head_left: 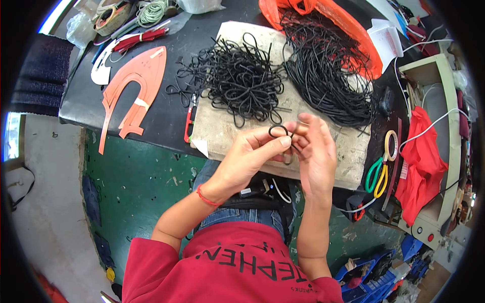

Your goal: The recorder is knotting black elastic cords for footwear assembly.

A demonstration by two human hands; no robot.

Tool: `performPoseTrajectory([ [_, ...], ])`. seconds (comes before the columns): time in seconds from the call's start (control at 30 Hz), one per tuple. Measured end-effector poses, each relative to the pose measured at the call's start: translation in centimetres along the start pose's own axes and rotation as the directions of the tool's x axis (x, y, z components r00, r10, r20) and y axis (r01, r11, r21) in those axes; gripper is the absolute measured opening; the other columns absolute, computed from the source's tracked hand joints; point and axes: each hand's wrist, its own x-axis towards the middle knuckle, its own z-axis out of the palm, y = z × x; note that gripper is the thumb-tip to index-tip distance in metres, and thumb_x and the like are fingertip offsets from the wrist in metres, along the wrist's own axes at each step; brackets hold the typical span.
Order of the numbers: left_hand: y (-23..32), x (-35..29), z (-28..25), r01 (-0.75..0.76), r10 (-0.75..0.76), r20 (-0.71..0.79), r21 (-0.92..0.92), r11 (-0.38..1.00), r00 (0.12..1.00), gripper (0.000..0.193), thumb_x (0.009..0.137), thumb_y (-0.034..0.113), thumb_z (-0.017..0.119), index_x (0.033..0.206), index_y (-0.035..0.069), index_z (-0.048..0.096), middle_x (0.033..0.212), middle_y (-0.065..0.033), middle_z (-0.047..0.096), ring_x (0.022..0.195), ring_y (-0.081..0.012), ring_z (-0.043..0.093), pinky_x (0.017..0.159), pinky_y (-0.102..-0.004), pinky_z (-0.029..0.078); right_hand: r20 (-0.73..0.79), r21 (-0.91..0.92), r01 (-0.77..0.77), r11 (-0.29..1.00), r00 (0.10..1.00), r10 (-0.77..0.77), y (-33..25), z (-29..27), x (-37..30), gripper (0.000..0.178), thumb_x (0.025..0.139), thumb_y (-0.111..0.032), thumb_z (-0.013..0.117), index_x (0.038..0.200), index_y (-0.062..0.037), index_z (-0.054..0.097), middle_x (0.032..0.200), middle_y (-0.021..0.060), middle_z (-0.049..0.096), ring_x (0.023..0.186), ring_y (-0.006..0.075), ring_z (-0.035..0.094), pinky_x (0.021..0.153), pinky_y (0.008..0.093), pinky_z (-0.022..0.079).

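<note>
Above the near edge of a worn, pale board (pixel 217 141), both of my hands meet at one thin black cord (pixel 278 126) bent into a small loop. My left hand (pixel 250 154) pinches it between thumb and forefinger. Bent fingers of my right hand (pixel 318 159) close on the cord just beside the loop; their tips are slightly blurred. Beyond my hands lies a tangled heap of looped black cords (pixel 245 83). To its right, a thick bundle of long black cords (pixel 323 76) spills from an orange-red plastic bag (pixel 371 55).
Pink curved pattern pieces (pixel 151 65) lie on the black table at left, near a red-handled tool (pixel 188 126). At right are scissors with green and yellow handles (pixel 381 179), a red cloth (pixel 422 161) and a beige metal frame (pixel 454 136) with white cables.
</note>
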Motion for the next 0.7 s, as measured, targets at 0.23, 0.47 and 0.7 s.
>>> performPoseTrajectory([
  [0.23, -0.7, 0.8, 0.8, -0.050, 0.044, -0.087, -0.076, 0.996, 0.995, 0.025, 0.086, 0.008, 0.058, 0.109, 0.000, 0.056, 0.090, -0.0083, 0.063, 0.081, -0.0138, 0.061, 0.071, -0.0252, 0.050, 0.053, -0.150, 0.200, 0.968, 0.980, -0.194, 1.7, -2.2, -0.8, 0.012, 0.088, -0.013, 0.057, 0.094, -0.0022, 0.057, 0.085, 0.0011, 0.060, 0.074, 0.0052, 0.053, 0.067, 0.0192, 0.041],
  [0.47, 0.8, 0.6, 0.0, 0.012, -0.010, -0.049, 0.041, 0.999, 0.999, 0.027, 0.086, 0.011, 0.058, 0.109, -0.003, 0.055, 0.086, -0.0084, 0.063, 0.073, -0.0113, 0.060, 0.068, -0.0233, 0.049, 0.159, -0.280, 0.221, 0.934, 0.970, -0.181, -0.1, -1.4, -0.7, 0.011, 0.086, -0.002, 0.055, 0.096, 0.0026, 0.056, 0.089, 0.0040, 0.057, 0.075, 0.0069, 0.054, 0.070, 0.0204, 0.043],
  [0.7, 0.8, 1.2, -0.6, 0.191, -0.188, 0.044, -0.108, 0.976, 0.981, 0.019, 0.086, 0.020, 0.060, 0.093, 0.002, 0.060, 0.080, -0.0052, 0.063, 0.064, -0.0061, 0.058, 0.059, -0.0195, 0.048, 0.110, -0.396, 0.324, 0.859, 0.946, -0.306, 0.7, -1.6, -1.6, 0.015, 0.085, 0.000, 0.054, 0.099, 0.0014, 0.055, 0.087, 0.0027, 0.056, 0.078, 0.0070, 0.053, 0.071, 0.0205, 0.042],
])
